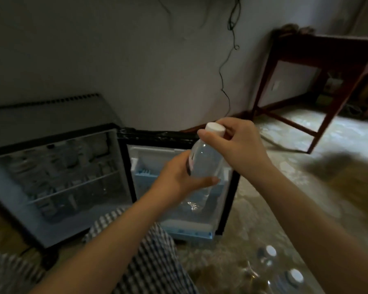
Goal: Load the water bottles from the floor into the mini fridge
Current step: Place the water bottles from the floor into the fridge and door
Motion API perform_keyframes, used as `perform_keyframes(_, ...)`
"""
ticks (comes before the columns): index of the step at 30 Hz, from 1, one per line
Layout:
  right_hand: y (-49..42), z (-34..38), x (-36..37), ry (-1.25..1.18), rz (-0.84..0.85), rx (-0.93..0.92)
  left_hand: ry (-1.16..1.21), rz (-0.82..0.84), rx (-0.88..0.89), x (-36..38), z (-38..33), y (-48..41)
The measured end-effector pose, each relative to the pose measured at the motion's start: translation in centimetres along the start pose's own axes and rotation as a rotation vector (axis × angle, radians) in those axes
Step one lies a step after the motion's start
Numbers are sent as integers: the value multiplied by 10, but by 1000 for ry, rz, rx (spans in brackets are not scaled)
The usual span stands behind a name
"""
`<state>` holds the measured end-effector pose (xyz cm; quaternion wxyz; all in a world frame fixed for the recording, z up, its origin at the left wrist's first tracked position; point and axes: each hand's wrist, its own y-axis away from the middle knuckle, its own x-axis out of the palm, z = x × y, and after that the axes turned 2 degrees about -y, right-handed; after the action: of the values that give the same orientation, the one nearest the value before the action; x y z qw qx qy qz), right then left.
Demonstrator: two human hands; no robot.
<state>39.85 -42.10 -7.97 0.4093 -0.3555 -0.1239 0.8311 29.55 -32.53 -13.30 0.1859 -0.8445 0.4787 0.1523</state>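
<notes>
Left hand [179,181], right hand [238,145] around water bottle [203,164]

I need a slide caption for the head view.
Left hand and right hand hold a water bottle before the open mini fridge.

a dim room in a home, by the look of it: a mini fridge [57,177] stands open on the patterned floor [348,134] at lower left, against a plain plastered wall [136,60]. a dark cable [221,77] trails down the wall at top centre, and a wooden side table [327,49] stands at upper right.
</notes>
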Motion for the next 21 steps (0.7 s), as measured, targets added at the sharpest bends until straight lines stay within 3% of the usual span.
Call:
perform_keyframes(8,-56,44,67,-50,491,-27,-70,-74,10,-107,37,-1)
perform_keyframes(13,-71,61,121,-168,761,100,-76,-92,-45,-154,72,-4)
perform_keyframes(15,-76,66,147,-185,803,125,-85,-101,-83,-174,87,-2)
perform_keyframes(21,-95,63,227,-114,714,85,-71,-83,-278,-214,137,-9)
